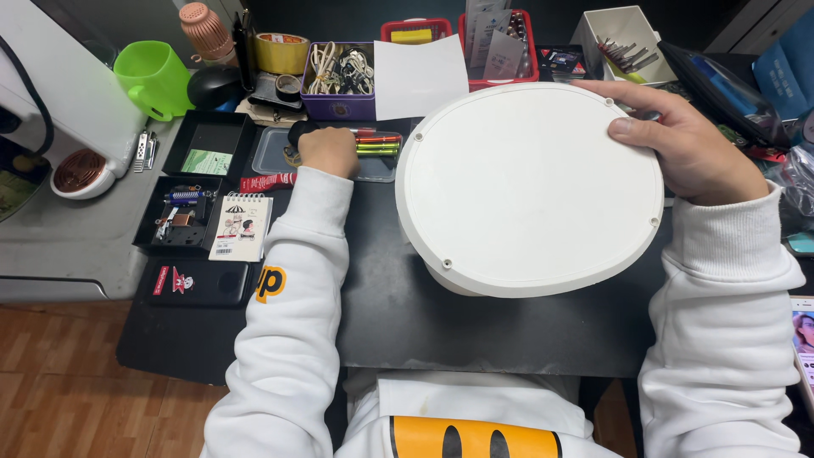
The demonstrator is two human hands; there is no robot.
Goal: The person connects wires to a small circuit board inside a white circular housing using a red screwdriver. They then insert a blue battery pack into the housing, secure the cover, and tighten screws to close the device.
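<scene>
A large round white device (526, 191) lies flat side up on the black table (398, 314), with small screw holes near its rim. My right hand (691, 144) grips its far right edge, thumb on top. My left hand (329, 151) is closed around a black tool handle (298, 132), over a clear plastic case of red and green screwdrivers (377, 144). Both arms wear white sleeves.
Behind the device stand a purple box of cables (339, 76), red bins (496, 42), a white bin of bits (623, 42), a green mug (153, 76) and tape rolls (280, 51). Black trays (208, 144), a small notepad (242, 226) and a phone (803, 339) lie at the sides.
</scene>
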